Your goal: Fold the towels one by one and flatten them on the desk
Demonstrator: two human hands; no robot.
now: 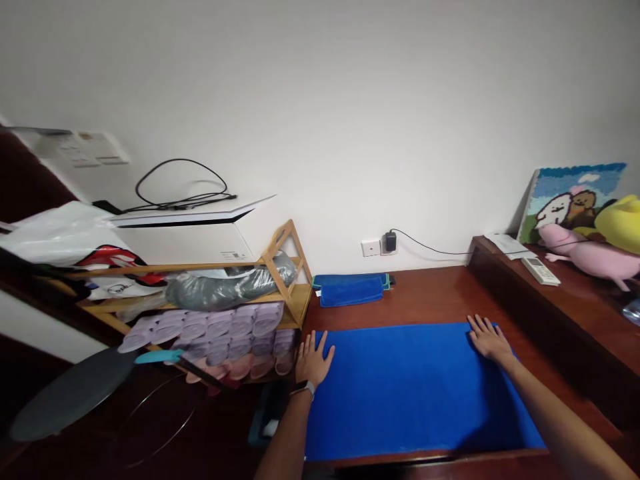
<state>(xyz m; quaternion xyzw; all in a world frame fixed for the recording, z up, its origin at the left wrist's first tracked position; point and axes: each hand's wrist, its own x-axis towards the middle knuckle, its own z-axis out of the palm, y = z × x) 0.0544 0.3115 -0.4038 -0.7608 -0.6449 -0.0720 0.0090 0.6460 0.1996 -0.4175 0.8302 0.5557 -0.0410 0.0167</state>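
A bright blue cloth (400,393) lies spread out flat on a reddish-brown wooden tabletop (425,297). At the cloth's far left corner rests my left hand (314,360), fingers apart and palm down, with a watch on the wrist. My right hand (490,339) lies on the far right corner, its fingers also spread. Neither hand grips anything. Behind the cloth, against the wall, sits a folded blue cloth (351,291) with green edging showing at the back.
Left of the table stands a wooden rack (296,303) with slippers (220,323) and a white box (190,241). On the right, a raised ledge (545,313) holds a remote (541,271), a pink plush toy (590,257) and a picture (570,200). A black charger (391,241) is plugged into the wall.
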